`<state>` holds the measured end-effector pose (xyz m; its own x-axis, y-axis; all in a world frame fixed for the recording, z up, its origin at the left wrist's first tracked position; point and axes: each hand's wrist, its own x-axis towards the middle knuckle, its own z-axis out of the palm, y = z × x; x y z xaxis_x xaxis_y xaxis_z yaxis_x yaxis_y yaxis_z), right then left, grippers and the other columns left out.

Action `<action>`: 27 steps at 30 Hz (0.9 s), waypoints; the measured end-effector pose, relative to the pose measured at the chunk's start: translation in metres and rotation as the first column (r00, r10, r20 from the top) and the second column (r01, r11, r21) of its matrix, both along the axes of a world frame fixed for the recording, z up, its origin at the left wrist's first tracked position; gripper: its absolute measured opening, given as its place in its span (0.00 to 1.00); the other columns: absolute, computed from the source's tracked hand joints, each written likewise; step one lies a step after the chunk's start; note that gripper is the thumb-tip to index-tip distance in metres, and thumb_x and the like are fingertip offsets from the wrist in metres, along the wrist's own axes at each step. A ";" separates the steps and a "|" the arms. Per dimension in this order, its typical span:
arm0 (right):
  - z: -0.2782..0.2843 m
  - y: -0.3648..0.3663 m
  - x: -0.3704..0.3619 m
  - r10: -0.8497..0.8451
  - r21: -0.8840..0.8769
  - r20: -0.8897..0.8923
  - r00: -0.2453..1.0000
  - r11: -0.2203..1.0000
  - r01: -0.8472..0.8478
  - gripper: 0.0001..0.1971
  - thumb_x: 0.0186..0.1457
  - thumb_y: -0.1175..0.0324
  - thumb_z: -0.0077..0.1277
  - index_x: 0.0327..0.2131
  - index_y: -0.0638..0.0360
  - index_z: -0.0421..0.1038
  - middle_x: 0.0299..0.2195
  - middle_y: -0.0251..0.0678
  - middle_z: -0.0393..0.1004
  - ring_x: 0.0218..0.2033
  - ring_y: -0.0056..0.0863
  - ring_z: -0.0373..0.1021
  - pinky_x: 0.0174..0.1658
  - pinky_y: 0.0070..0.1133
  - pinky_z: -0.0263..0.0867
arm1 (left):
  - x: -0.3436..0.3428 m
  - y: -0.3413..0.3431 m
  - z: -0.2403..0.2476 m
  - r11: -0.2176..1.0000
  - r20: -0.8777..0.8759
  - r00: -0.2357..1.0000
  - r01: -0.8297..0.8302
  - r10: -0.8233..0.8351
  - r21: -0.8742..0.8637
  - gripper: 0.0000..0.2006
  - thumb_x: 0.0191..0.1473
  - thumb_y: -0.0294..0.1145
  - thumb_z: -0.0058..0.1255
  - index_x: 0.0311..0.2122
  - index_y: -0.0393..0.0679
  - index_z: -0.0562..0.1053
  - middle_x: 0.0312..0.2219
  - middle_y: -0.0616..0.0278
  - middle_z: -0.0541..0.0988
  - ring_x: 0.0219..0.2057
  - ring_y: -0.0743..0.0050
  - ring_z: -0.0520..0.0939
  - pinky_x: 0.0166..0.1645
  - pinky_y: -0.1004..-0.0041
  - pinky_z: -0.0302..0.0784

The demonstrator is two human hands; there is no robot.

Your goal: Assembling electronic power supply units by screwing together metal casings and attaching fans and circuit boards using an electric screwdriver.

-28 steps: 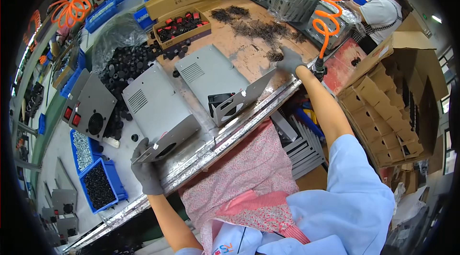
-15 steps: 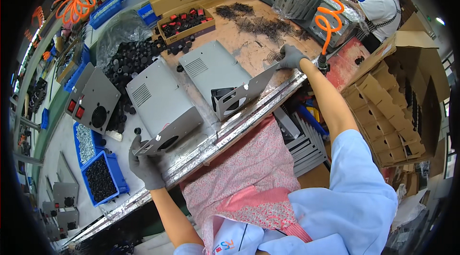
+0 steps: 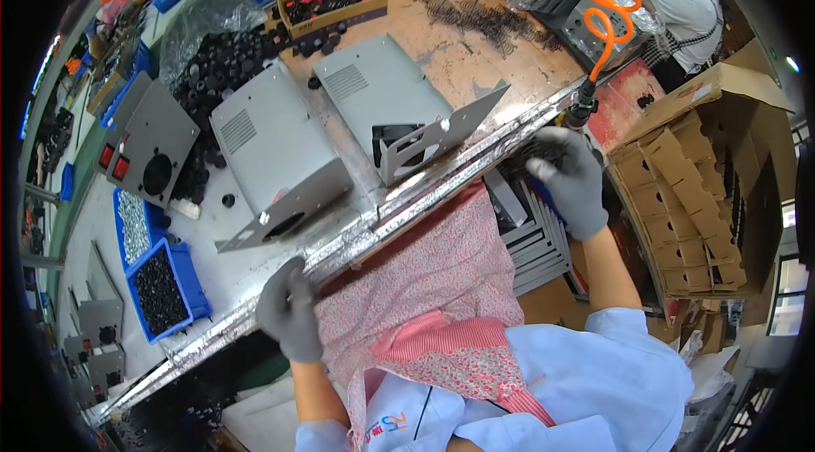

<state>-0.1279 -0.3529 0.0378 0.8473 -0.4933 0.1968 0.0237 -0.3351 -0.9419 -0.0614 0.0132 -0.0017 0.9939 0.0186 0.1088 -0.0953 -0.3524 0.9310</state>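
Head: two hands near two casings

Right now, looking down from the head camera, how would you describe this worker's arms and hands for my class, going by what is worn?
The left hand and right hand both wear grey gloves reaching about the wrist. Above these, the forearms are bare, up to short, light blue sleeves. I can make out no markings on the gloves.
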 end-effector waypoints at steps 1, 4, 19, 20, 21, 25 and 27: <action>0.000 0.012 -0.005 0.062 0.047 0.014 0.998 0.997 -0.063 0.19 0.46 0.82 0.53 0.44 0.66 0.65 0.38 0.33 0.68 0.42 0.21 0.66 0.47 0.19 0.63 | 0.006 -0.010 -0.014 0.994 0.046 0.994 0.102 -0.103 0.027 0.10 0.51 0.28 0.51 0.36 0.32 0.76 0.24 0.59 0.79 0.25 0.76 0.79 0.33 0.77 0.73; 0.001 0.041 0.005 0.289 -0.232 -0.031 0.957 0.929 -0.289 0.17 0.43 0.79 0.57 0.40 0.63 0.69 0.37 0.36 0.69 0.39 0.28 0.67 0.44 0.21 0.63 | 0.015 -0.066 0.007 0.897 0.053 0.898 0.439 -0.437 -0.053 0.16 0.48 0.34 0.57 0.42 0.39 0.74 0.34 0.58 0.78 0.34 0.72 0.79 0.40 0.75 0.73; -0.069 0.047 0.053 0.337 0.073 0.016 0.941 0.939 -0.337 0.11 0.53 0.82 0.45 0.41 0.65 0.68 0.36 0.33 0.72 0.39 0.19 0.68 0.46 0.17 0.63 | 0.029 -0.001 -0.051 0.997 0.033 0.999 0.009 -0.006 -0.082 0.09 0.52 0.27 0.55 0.36 0.34 0.73 0.30 0.60 0.77 0.29 0.76 0.76 0.34 0.77 0.71; -0.075 0.046 0.056 0.318 0.078 0.011 0.948 0.945 -0.318 0.11 0.53 0.82 0.44 0.40 0.64 0.68 0.36 0.33 0.72 0.39 0.19 0.67 0.47 0.17 0.63 | 0.034 0.005 -0.051 0.998 0.113 0.994 -0.012 0.004 0.066 0.08 0.51 0.28 0.55 0.35 0.35 0.74 0.30 0.58 0.77 0.29 0.73 0.76 0.34 0.76 0.71; -0.080 0.045 0.059 0.329 0.191 0.019 0.944 0.926 -0.327 0.10 0.55 0.81 0.43 0.41 0.63 0.69 0.36 0.32 0.71 0.39 0.19 0.67 0.47 0.16 0.62 | 0.037 0.006 -0.049 0.993 0.128 0.992 -0.005 -0.010 0.116 0.08 0.51 0.30 0.55 0.34 0.36 0.75 0.29 0.57 0.77 0.29 0.69 0.77 0.34 0.74 0.71; -0.080 0.058 0.063 0.265 0.008 -0.002 0.964 0.964 -0.265 0.11 0.55 0.80 0.44 0.43 0.62 0.68 0.38 0.31 0.70 0.41 0.19 0.66 0.48 0.16 0.61 | 0.047 0.012 -0.034 0.929 0.174 0.983 -0.011 -0.058 0.369 0.09 0.49 0.34 0.54 0.31 0.40 0.77 0.29 0.55 0.77 0.30 0.58 0.77 0.35 0.68 0.71; -0.094 0.052 0.067 0.250 0.006 0.015 0.968 0.968 -0.250 0.11 0.55 0.80 0.43 0.43 0.62 0.68 0.38 0.32 0.70 0.42 0.19 0.66 0.48 0.16 0.61 | 0.051 0.013 -0.040 0.897 0.202 0.977 -0.030 -0.067 0.442 0.10 0.47 0.38 0.55 0.30 0.43 0.78 0.29 0.55 0.76 0.30 0.54 0.77 0.34 0.65 0.71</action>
<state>-0.0605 -0.3005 -0.0558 0.9411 -0.2676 0.2065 0.1190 -0.3096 -0.9434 -0.0108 0.0266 -0.0412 0.9478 -0.0972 0.3038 -0.2783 -0.7171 0.6390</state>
